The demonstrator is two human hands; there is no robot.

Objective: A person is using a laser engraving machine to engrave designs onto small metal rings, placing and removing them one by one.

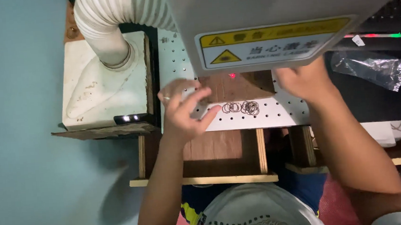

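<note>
Head view, looking straight down: a small heap of thin metal rings (241, 107), too tangled to count, lies on one white perforated plate (276, 114), between the two hands. Left hand (184, 111) is half curled, fingers loosely spread, its thumb tip just beside the rings and pinching nothing I can make out. Right hand (304, 79) sits farther off under the grey machine head (292, 12); whether its fingers grip anything, I cannot tell.

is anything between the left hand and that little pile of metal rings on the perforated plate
Nothing visible. The left hand has its thumb tip right beside the metal rings, with only bare perforated plate between them. The right hand sits farther back under the machine head.
</note>
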